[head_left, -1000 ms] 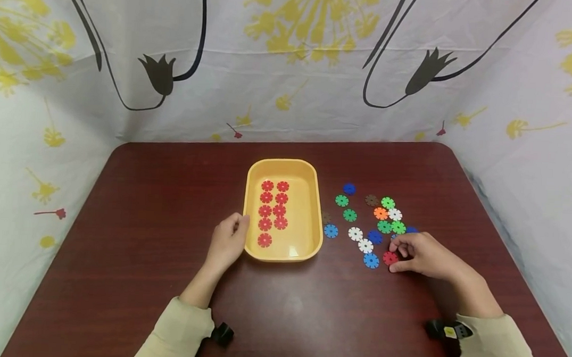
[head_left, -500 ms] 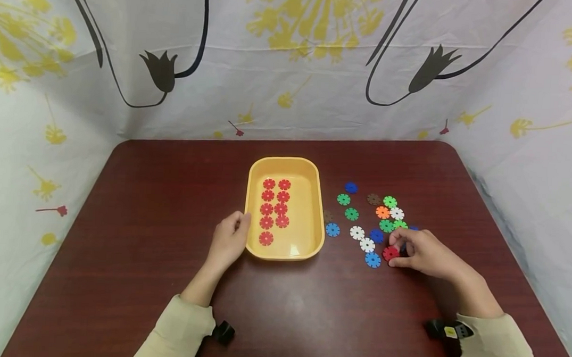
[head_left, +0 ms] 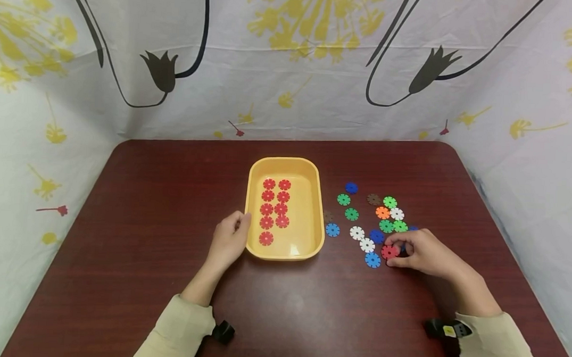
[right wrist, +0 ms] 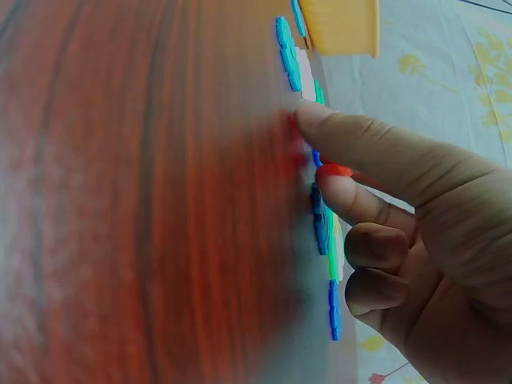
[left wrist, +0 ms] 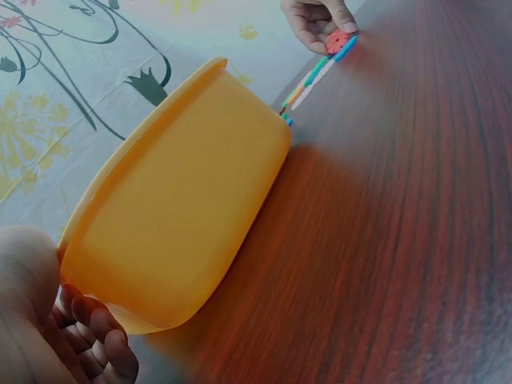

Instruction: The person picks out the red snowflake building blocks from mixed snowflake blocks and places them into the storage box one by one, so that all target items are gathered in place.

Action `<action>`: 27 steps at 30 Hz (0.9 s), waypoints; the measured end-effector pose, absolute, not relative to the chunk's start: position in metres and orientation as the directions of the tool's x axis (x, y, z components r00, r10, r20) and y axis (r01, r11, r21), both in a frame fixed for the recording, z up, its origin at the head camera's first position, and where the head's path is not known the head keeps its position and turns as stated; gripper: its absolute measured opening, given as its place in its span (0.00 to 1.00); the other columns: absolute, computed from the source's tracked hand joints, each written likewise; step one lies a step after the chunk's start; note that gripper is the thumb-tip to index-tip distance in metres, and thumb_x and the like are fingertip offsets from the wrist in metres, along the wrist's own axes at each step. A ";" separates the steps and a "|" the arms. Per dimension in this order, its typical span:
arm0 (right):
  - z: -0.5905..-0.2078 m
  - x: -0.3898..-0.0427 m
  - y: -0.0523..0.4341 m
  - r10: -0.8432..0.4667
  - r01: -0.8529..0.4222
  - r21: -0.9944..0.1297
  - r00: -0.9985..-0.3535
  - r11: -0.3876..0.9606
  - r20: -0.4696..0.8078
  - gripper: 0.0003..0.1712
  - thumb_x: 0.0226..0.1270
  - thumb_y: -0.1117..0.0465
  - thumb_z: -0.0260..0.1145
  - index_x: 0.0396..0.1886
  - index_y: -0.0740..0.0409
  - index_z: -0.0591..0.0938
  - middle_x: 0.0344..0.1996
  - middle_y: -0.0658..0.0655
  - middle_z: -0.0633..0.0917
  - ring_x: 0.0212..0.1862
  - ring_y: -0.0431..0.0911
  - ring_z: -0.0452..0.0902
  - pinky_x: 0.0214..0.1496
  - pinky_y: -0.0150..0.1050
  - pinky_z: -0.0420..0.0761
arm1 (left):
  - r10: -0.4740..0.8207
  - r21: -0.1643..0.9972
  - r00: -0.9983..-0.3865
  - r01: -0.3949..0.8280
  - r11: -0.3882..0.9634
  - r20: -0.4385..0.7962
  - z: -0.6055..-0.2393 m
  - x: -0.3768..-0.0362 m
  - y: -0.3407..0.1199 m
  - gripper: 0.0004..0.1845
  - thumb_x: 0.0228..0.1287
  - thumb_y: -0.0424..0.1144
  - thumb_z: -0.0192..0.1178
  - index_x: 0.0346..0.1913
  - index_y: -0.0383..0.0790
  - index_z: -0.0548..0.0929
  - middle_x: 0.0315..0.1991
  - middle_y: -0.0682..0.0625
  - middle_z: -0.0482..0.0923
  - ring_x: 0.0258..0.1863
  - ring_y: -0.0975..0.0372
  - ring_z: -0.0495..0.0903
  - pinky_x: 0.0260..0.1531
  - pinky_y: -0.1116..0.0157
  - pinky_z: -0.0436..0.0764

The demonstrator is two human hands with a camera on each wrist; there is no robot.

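Note:
My right hand (head_left: 424, 252) pinches a red notched plastic disc (head_left: 390, 252) between thumb and fingertips, tilted up among the loose discs. In the left wrist view that red disc (left wrist: 339, 42) shows just above the table. My left hand (head_left: 231, 236) holds the left rim of a yellow tray (head_left: 317, 217), fingers curled against its outer side, as the left wrist view also shows at the tray's corner (left wrist: 160, 216). Inside the tray, several red discs (head_left: 267, 209) lie flat in two columns on the left half.
Right of the tray lie several loose discs: blue (head_left: 351, 188), green (head_left: 352, 214), white (head_left: 357, 233), brown (head_left: 373, 199), orange (head_left: 382, 212) and light blue (head_left: 372, 260). A dark blue disc (right wrist: 334, 310) lies under the right hand. The dark red table (head_left: 280, 311) meets a patterned cloth (head_left: 317, 116) behind.
The red disc, flat at the right fingertips before, is now lifted and tilted in the pinch, slightly farther from the person. The left hand and tray stay put; the view shifted slightly.

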State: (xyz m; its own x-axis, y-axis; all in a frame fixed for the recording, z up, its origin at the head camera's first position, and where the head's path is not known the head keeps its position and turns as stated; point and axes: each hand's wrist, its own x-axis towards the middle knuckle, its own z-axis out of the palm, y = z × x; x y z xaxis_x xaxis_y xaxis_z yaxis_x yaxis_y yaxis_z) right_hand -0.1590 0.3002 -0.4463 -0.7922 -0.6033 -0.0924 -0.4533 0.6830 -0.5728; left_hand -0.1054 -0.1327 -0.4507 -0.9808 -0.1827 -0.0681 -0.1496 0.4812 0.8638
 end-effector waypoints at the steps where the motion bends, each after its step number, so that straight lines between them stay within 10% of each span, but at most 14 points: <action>1: -0.446 -0.159 0.300 -0.600 -0.461 -0.567 -0.797 0.683 -0.074 0.17 0.47 0.49 0.76 0.37 0.47 0.83 0.12 0.40 0.72 0.13 0.33 0.59 0.18 0.29 0.65 | -0.182 0.864 -0.981 -0.148 0.481 -0.067 -0.451 -0.105 -0.133 0.20 0.71 0.52 0.46 0.28 0.41 0.75 0.19 0.49 0.70 0.19 0.58 0.68 0.21 0.64 0.68; 27: -0.437 -0.180 0.249 -0.545 -0.569 -0.557 -0.806 0.605 0.232 0.18 0.44 0.53 0.78 0.35 0.49 0.81 0.18 0.41 0.74 0.17 0.36 0.63 0.19 0.30 0.66 | -0.195 0.866 -0.979 -0.145 0.478 -0.056 -0.451 -0.105 -0.131 0.20 0.71 0.52 0.45 0.26 0.43 0.74 0.18 0.49 0.68 0.19 0.58 0.67 0.21 0.64 0.68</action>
